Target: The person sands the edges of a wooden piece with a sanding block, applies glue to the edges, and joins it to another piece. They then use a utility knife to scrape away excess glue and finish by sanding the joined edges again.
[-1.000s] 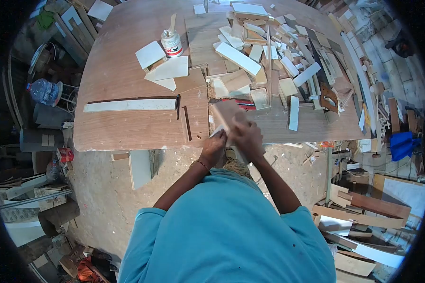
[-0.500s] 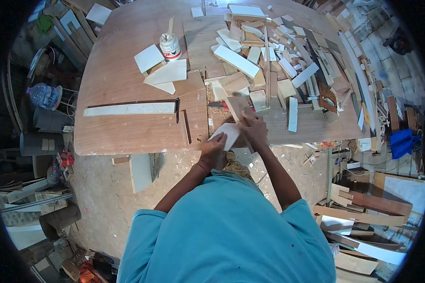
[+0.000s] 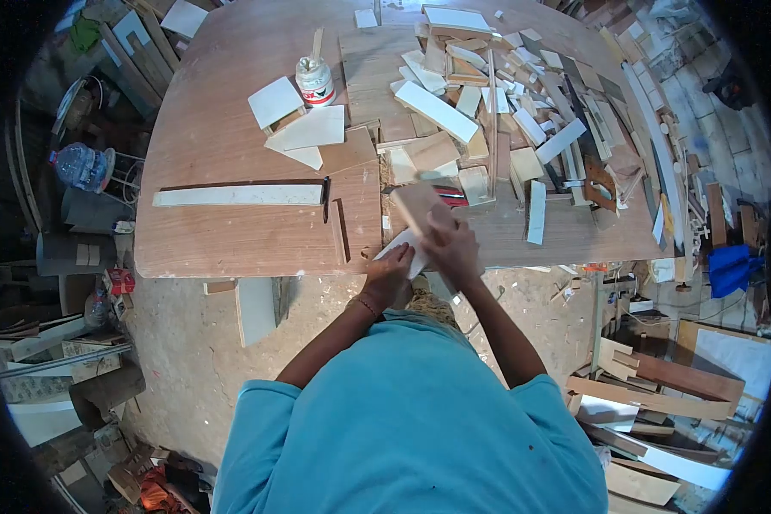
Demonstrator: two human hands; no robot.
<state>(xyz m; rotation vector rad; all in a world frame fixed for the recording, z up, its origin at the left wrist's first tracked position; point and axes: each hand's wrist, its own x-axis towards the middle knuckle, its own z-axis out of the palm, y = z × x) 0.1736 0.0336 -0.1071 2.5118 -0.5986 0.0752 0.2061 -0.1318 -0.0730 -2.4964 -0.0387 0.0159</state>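
At the near edge of a large plywood table, my left hand presses a pale flat wooden piece against the edge. My right hand grips a brown wooden block and lays it over the pale piece. Both hands sit close together, almost touching. My blue shirt fills the lower part of the view.
A heap of several wood offcuts covers the table's right half. A white glue bottle with a stick in it stands at the back. A long pale strip lies at the left. Planks lie stacked on the dusty floor.
My right hand slid the brown block forward over the pale piece, then drew it back toward me. The left hand stayed on the pale piece at the table's edge.
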